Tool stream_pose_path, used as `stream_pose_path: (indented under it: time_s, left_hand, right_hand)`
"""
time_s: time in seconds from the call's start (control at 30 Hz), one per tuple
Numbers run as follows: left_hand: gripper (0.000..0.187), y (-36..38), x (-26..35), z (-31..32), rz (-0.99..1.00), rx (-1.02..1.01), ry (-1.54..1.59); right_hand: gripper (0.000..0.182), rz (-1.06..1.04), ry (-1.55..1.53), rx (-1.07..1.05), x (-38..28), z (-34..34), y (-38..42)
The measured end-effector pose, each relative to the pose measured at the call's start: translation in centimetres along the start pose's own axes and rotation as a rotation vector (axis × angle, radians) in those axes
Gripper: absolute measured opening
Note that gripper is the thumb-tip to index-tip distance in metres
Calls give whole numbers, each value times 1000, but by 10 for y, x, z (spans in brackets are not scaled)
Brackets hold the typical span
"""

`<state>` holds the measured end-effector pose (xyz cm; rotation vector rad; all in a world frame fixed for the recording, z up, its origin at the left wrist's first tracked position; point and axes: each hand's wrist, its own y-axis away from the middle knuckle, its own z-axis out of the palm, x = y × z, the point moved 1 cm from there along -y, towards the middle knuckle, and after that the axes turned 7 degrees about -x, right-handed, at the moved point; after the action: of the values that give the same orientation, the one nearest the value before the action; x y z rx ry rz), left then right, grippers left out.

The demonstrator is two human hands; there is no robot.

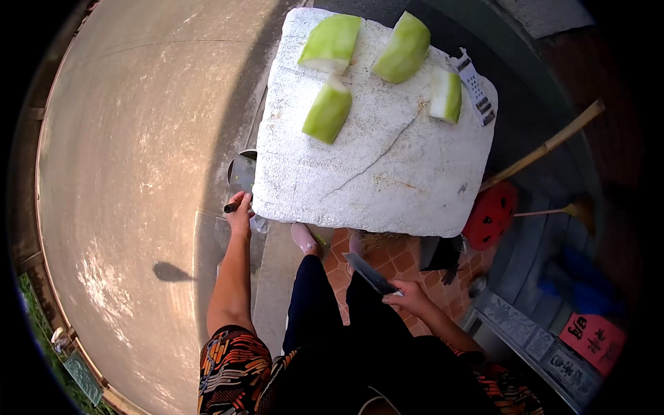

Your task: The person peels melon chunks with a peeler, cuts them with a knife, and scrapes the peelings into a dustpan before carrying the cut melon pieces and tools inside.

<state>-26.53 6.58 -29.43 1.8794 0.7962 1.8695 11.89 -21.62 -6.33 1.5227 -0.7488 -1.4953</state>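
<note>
My left hand (239,214) grips a dark handle (231,206) at the left edge of a white foam slab (387,173); what the handle belongs to is hidden under the slab. My right hand (409,297) holds a cleaver (370,274) low by my leg, its blade pointing up-left toward the slab's near edge. On the slab's far part lie several pale green peeled gourd pieces (328,111), and a metal grater (474,86) rests at the far right corner.
A grey metal pot (241,171) sits partly under the slab's left side. A red stool (490,214) and two wooden broom handles (546,145) stand to the right. My feet in pink slippers (304,238) are on brick tiles; bare concrete spreads left.
</note>
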Motion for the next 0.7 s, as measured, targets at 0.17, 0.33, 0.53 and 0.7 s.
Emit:
stream_pose_path:
  time_s: [0.17, 0.33, 0.53, 0.7]
  left_hand:
    - [54, 7, 5, -22, -131, -32, -114]
    - [21, 29, 63, -53, -23, 71, -268]
    - [16, 132, 241, 38, 860, 317, -544]
    - [44, 159, 309, 168, 912, -76, -912]
  right_hand:
    - [34, -56, -124, -53, -49, -13, 28]
    - [26, -612, -187, 316, -114, -36, 67]
    - [15, -639, -414, 560, -167, -100, 20]
    - [55, -712, 172, 1103, -259, -153, -12]
